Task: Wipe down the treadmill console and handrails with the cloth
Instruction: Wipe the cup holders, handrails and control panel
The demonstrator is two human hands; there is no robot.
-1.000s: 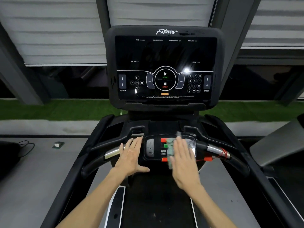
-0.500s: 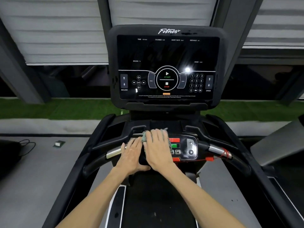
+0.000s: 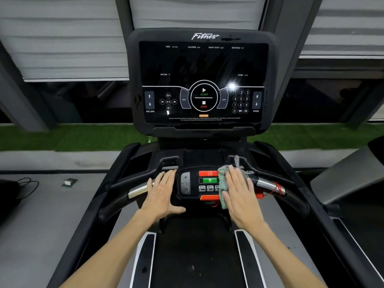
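Cloth (image 3: 223, 185) lies under the flat, straight-fingered right hand (image 3: 242, 195), seemingly pressed on the button panel (image 3: 192, 185)

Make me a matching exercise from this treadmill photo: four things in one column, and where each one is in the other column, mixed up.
Things
1. cloth
2. left hand
3. red cord
4. green button

Places
A. looped on the right handrail
B. just below the red stop button
C. pressed under the right hand on the control panel
D. lying flat over the chrome part of the left handrail

Pairs: 1-C, 2-D, 3-A, 4-B
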